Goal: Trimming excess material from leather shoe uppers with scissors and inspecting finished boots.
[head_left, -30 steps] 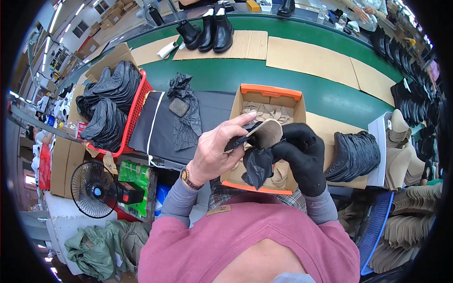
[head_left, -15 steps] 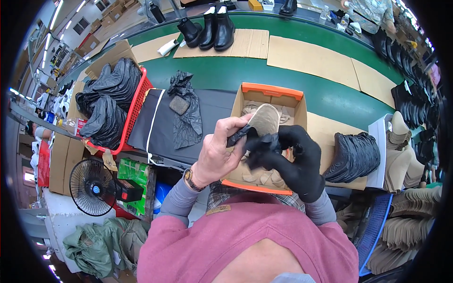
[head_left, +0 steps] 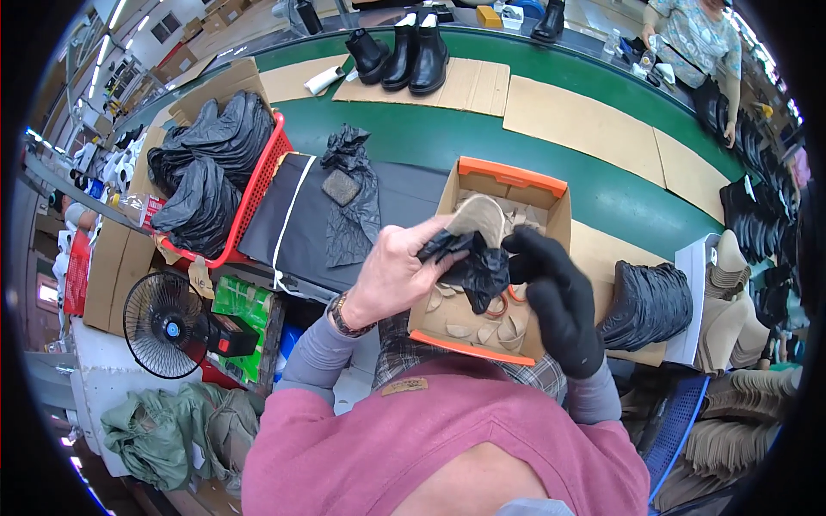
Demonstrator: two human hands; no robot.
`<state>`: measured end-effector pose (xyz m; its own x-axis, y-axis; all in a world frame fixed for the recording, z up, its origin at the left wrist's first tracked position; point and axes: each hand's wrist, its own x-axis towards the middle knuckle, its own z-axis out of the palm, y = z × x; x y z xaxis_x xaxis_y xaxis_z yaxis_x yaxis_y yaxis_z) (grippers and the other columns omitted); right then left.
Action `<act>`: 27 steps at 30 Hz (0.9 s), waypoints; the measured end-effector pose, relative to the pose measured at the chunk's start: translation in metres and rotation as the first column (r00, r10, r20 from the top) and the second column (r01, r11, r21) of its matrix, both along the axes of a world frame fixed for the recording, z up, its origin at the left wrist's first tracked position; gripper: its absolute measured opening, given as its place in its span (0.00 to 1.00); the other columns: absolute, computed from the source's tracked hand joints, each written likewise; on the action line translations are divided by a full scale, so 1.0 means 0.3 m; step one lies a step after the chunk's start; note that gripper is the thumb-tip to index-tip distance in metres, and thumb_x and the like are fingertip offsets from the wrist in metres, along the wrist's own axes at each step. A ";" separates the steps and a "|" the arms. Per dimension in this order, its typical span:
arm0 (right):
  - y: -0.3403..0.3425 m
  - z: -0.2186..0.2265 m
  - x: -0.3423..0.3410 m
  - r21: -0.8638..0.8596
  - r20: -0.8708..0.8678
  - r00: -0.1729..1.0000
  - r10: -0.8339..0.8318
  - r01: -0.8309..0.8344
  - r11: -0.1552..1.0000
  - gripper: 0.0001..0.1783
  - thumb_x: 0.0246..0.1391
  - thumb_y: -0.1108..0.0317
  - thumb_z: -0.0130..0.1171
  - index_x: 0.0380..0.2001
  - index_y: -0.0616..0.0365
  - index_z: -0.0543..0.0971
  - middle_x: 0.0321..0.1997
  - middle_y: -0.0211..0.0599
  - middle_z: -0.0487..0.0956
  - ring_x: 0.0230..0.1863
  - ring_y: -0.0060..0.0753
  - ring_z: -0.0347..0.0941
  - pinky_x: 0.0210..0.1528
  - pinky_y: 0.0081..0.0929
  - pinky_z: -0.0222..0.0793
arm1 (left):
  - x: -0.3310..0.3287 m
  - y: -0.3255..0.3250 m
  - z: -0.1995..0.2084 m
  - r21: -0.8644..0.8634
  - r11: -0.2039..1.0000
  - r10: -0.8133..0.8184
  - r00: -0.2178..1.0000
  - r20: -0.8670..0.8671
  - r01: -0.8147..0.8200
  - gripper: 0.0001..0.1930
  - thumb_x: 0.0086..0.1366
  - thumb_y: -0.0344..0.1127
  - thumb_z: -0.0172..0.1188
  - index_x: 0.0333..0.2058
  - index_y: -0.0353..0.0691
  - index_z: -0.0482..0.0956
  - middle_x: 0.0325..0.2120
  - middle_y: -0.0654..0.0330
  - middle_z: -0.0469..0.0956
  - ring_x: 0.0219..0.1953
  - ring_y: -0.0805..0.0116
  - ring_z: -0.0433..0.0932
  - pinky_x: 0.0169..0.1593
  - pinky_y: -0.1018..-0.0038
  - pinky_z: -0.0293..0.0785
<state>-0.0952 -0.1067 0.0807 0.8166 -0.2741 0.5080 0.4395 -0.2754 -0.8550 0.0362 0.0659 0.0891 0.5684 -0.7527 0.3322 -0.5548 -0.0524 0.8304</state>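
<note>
Over an open shoebox, my bare left hand grips a beige insole. Thin crinkled black material covers the insole's lower part and hangs loosely, pinched under the same thumb and fingers. My right hand, in a black glove, is just right of the insole, fingers apart with nothing seen in them. Whether a fingertip still touches the insole's edge is hard to see. Inside the orange-rimmed cardboard box lie beige offcuts and scissors with orange handles, partly hidden by the black material.
A red basket of black-wrapped pieces stands left, near a small fan. Right of the box are stacked black-covered insoles and a white box of beige ones. Black boots stand at the back; a co-worker is far right.
My gloved right hand has come off the black material and moved right, its fingers spreading. The left hand keeps its grip. The view has shifted slightly, showing more of the co-worker.
</note>
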 end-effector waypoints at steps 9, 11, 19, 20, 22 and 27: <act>-0.112 -0.388 0.064 -0.683 -0.722 0.623 -0.300 -0.571 0.456 0.11 0.46 0.67 0.59 0.33 0.60 0.76 0.29 0.49 0.79 0.31 0.51 0.78 0.34 0.42 0.73 | -0.003 0.047 0.074 0.066 0.955 0.284 0.954 0.093 -0.291 0.12 0.60 0.22 0.61 0.43 0.29 0.77 0.27 0.57 0.82 0.31 0.81 0.77 0.34 0.79 0.74; -0.114 -0.431 0.086 -0.636 -0.736 0.639 -0.222 -0.542 0.549 0.11 0.42 0.69 0.58 0.32 0.59 0.76 0.26 0.47 0.79 0.29 0.51 0.78 0.33 0.45 0.73 | 0.007 0.063 0.063 -0.002 0.956 0.290 0.950 0.113 -0.292 0.14 0.59 0.22 0.60 0.45 0.30 0.76 0.29 0.51 0.82 0.34 0.67 0.80 0.34 0.75 0.75; -0.116 -0.416 0.165 -0.652 -0.739 0.603 -0.301 -0.526 0.545 0.14 0.43 0.68 0.58 0.35 0.61 0.79 0.29 0.51 0.80 0.33 0.52 0.79 0.36 0.43 0.74 | 0.036 0.099 0.020 -0.044 0.960 0.280 0.952 0.123 -0.277 0.17 0.57 0.21 0.60 0.47 0.32 0.76 0.30 0.45 0.81 0.34 0.51 0.82 0.32 0.71 0.76; -0.128 -0.409 0.172 -0.653 -0.739 0.602 -0.303 -0.528 0.543 0.14 0.43 0.68 0.58 0.35 0.61 0.79 0.29 0.51 0.80 0.33 0.52 0.79 0.36 0.43 0.74 | 0.038 0.100 0.020 -0.015 0.960 0.278 0.953 0.120 -0.278 0.17 0.57 0.21 0.60 0.46 0.32 0.76 0.30 0.45 0.81 0.34 0.50 0.82 0.32 0.71 0.76; -0.170 -0.398 0.178 -0.536 -0.781 0.563 -0.269 -0.384 0.752 0.12 0.45 0.67 0.57 0.33 0.63 0.80 0.28 0.51 0.80 0.32 0.49 0.80 0.34 0.39 0.75 | 0.042 0.101 0.020 0.010 0.960 0.277 0.954 0.117 -0.280 0.16 0.57 0.21 0.60 0.46 0.32 0.76 0.30 0.45 0.80 0.33 0.49 0.81 0.32 0.70 0.76; -0.201 -0.137 0.116 0.177 -0.861 0.435 0.265 -0.231 0.957 0.19 0.41 0.72 0.65 0.40 0.68 0.77 0.30 0.39 0.79 0.28 0.24 0.77 0.29 0.26 0.73 | 0.060 0.132 0.016 0.091 0.967 0.211 0.952 0.223 -0.236 0.19 0.55 0.22 0.61 0.48 0.35 0.75 0.29 0.44 0.79 0.32 0.47 0.80 0.32 0.66 0.76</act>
